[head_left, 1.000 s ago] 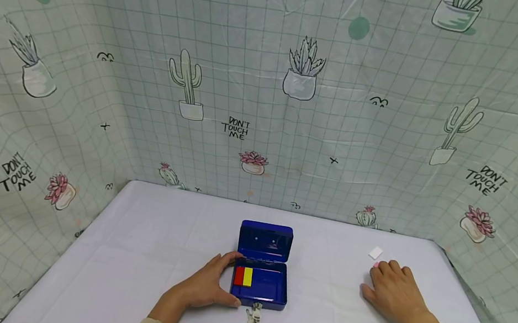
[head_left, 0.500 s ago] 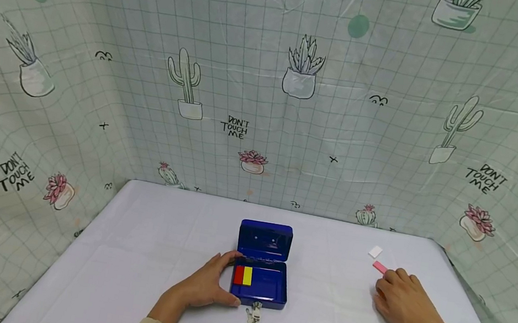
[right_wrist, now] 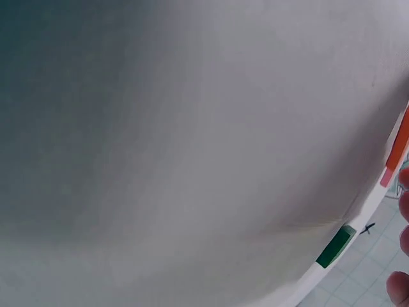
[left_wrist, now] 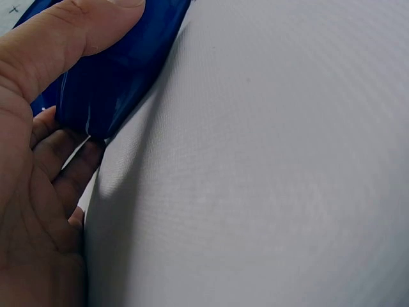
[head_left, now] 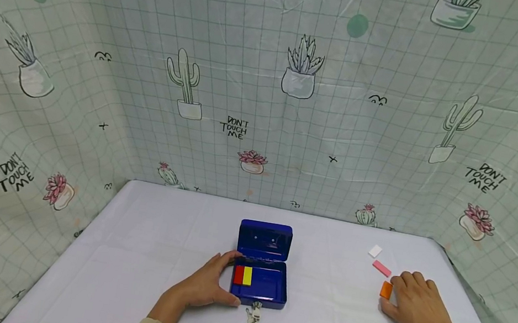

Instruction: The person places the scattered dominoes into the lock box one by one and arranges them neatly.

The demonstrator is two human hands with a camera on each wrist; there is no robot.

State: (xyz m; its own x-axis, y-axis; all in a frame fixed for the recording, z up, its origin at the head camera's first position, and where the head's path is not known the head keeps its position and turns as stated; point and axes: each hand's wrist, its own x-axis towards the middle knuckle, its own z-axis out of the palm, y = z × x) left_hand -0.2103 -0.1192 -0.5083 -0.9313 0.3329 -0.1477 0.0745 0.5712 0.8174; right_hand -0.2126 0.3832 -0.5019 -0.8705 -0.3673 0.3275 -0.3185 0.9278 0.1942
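Observation:
My left hand (head_left: 205,286) holds the left side of a blue metal cash box (head_left: 264,297), thumb at the front corner and fingers at the back left. In the left wrist view its thumb (left_wrist: 67,38) lies against the blue wall. The box's lid (head_left: 265,238) stands up. A red block (head_left: 239,275) and a yellow block (head_left: 247,276) lie side by side inside. My right hand (head_left: 418,308) is low over the table at the right, thumb and index finger at opposite ends of an orange block (head_left: 385,290). How firmly they pinch it is hard to see.
A pink block (head_left: 381,268) and a white block (head_left: 375,251) lie beyond the orange one. In the right wrist view a green block (right_wrist: 335,246) rests on the white cloth. Keys (head_left: 253,314) hang at the box's front. Patterned curtains surround the table.
The right hand has shifted right and towards me, uncovering first the pink block, then the orange one. The left hand has stayed on the box.

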